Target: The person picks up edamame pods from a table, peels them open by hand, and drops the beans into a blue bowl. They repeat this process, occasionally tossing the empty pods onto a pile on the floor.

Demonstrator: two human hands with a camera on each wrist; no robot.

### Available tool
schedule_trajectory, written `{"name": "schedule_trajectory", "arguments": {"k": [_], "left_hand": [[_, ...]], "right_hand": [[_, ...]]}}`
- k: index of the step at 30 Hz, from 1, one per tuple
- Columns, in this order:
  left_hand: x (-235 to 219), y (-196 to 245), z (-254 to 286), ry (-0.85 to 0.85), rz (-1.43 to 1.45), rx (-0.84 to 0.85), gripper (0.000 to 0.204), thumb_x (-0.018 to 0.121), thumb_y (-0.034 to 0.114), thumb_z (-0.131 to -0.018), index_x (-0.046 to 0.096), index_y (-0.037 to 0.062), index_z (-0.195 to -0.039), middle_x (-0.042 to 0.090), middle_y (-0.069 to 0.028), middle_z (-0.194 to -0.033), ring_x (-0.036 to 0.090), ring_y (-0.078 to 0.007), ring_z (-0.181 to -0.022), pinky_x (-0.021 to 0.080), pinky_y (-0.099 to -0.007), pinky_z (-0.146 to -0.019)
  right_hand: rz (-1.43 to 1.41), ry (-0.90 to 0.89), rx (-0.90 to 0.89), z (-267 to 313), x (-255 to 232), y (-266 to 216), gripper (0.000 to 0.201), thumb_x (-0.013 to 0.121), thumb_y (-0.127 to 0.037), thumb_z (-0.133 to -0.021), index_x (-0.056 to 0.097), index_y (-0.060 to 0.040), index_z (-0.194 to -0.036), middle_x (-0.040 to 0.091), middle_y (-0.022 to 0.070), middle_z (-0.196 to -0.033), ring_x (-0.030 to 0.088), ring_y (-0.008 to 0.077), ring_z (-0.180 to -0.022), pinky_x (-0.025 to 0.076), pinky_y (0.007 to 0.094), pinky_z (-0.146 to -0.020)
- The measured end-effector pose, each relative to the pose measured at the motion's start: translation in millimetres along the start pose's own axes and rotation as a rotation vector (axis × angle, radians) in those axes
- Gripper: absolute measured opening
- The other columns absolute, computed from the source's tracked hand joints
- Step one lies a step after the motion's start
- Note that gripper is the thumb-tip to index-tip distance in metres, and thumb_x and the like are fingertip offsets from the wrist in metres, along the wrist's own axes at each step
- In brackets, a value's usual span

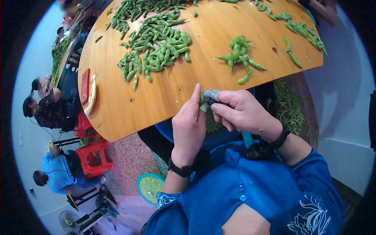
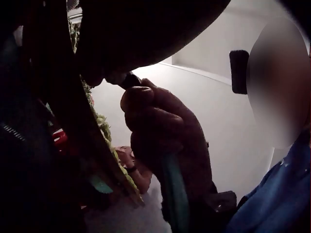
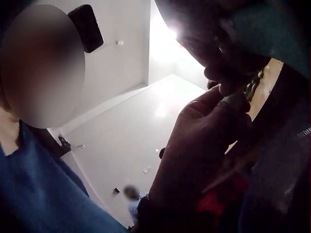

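Note:
In the head view both hands meet just off the table's near edge. My left hand [image 1: 190, 127] pinches a green bean pod [image 1: 202, 98], its index finger pointing up, a pale wrap around one fingertip. Against the pod work the fingertips of my right hand [image 1: 243, 111], where a grey wrap [image 1: 212, 94] and a dark piece [image 1: 213, 102] show. From under that palm sticks out a teal handle [image 1: 247, 139]; the handle [image 2: 176, 194] also shows below the curled fingers in the left wrist view. Most of the held tool is hidden. Dark shadow covers the hands in the right wrist view.
On the wooden table [image 1: 211, 39] lie a pod pile [image 1: 164, 51], a smaller cluster [image 1: 239, 55], a red box [image 1: 85, 86] and a white strip [image 1: 92, 98]. More pods [image 1: 290, 105] are below. A bowl of beans [image 1: 152, 188] and red stool [image 1: 94, 158] stand left.

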State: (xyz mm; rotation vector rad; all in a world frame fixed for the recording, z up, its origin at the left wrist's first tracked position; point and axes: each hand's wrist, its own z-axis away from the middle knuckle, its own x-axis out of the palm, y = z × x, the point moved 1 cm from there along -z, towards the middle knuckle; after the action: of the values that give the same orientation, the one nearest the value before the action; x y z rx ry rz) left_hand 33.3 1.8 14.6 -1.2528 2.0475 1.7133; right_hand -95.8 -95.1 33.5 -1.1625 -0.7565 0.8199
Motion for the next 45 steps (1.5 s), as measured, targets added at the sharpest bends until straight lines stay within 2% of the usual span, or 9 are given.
{"name": "schedule_trajectory", "arguments": {"k": [12,17,20,22,26,29,36,41,45], "left_hand": [[9,-9,-1,0.042,0.078,0.052,0.048,0.057,-0.009,-0.076,0.059,0.0056,-0.122,0.065,-0.0165,-0.088,0.065,-0.0264,-0.076,0.051,-0.0332,-0.068],[5,-18,-3,0.019,0.152,0.065,0.041,0.059,-0.005,-0.080,0.059,0.0041,-0.120,0.067,-0.0129,-0.090,0.067,-0.0218,-0.076,0.053,-0.0302,-0.069],[3,-17,-4,-0.116,0.369,-0.043,0.036,0.057,0.001,-0.088,0.056,0.0023,-0.123,0.067,-0.0102,-0.093,0.066,-0.0164,-0.075,0.054,-0.0272,-0.068],[6,-16,-2,-0.155,0.922,-0.297,0.029,0.053,0.006,-0.093,0.053,0.0000,-0.121,0.065,-0.0081,-0.093,0.064,-0.0123,-0.072,0.053,-0.0234,-0.062],[12,-15,2,-0.113,0.985,-0.363,0.023,0.049,0.009,-0.096,0.052,-0.0010,-0.116,0.062,-0.0074,-0.088,0.061,-0.0098,-0.067,0.049,-0.0209,-0.056],[10,-8,3,0.000,0.792,-0.309,0.016,0.046,0.007,-0.095,0.055,-0.0010,-0.106,0.060,-0.0054,-0.086,0.055,-0.0068,-0.062,0.045,-0.0195,-0.053],[9,-2,10,0.038,0.472,-0.274,0.020,0.043,-0.007,-0.085,0.058,-0.0014,-0.098,0.056,-0.0045,-0.081,0.051,-0.0077,-0.058,0.043,-0.0230,-0.052],[0,5,21,-0.157,0.093,0.020,0.021,0.051,-0.006,-0.081,0.060,-0.0006,-0.099,0.058,-0.0113,-0.087,0.058,-0.0181,-0.069,0.046,-0.0268,-0.059],[-20,11,-3,-0.138,-0.172,-0.003,0.012,0.060,0.001,-0.080,0.063,0.0003,-0.093,0.056,-0.0117,-0.079,0.056,-0.0230,-0.065,0.045,-0.0304,-0.057]], "right_hand": [[-0.021,0.067,-0.073,-3,-1,11,0.013,0.050,-0.012,-0.092,0.059,-0.0041,-0.088,0.051,-0.0040,-0.065,0.046,0.0015,-0.059,0.038,0.0196,-0.051],[-0.267,0.013,0.136,-4,-5,14,0.013,0.050,-0.015,-0.093,0.060,-0.0074,-0.094,0.052,-0.0053,-0.066,0.044,0.0016,-0.049,0.034,0.0176,-0.042],[-0.385,-0.015,0.141,-4,-9,15,0.013,0.049,-0.016,-0.094,0.059,-0.0084,-0.096,0.052,-0.0056,-0.066,0.042,0.0013,-0.045,0.032,0.0170,-0.037],[-0.367,-0.017,0.137,0,-12,9,0.014,0.049,-0.015,-0.093,0.060,-0.0076,-0.097,0.053,-0.0051,-0.067,0.044,0.0016,-0.048,0.034,0.0175,-0.040],[-0.078,0.088,-0.023,5,-2,2,0.017,0.051,-0.010,-0.091,0.063,-0.0020,-0.100,0.059,-0.0014,-0.072,0.050,0.0049,-0.056,0.042,0.0217,-0.050],[0.168,0.182,-0.217,13,2,-1,0.018,0.052,-0.007,-0.089,0.063,0.0023,-0.100,0.062,0.0013,-0.073,0.053,0.0069,-0.062,0.044,0.0250,-0.057],[0.269,0.193,-0.264,12,-1,10,0.019,0.054,-0.007,-0.086,0.063,0.0015,-0.101,0.058,0.0004,-0.067,0.052,0.0066,-0.061,0.044,0.0263,-0.056],[0.202,0.458,-0.208,-12,-68,16,0.026,0.050,-0.010,-0.089,0.063,-0.0019,-0.110,0.053,-0.0027,-0.067,0.048,0.0061,-0.058,0.042,0.0255,-0.052],[0.294,0.607,-0.163,-20,-131,14,0.023,0.049,-0.013,-0.092,0.061,-0.0028,-0.108,0.051,-0.0046,-0.065,0.044,0.0030,-0.052,0.036,0.0204,-0.046]]}}
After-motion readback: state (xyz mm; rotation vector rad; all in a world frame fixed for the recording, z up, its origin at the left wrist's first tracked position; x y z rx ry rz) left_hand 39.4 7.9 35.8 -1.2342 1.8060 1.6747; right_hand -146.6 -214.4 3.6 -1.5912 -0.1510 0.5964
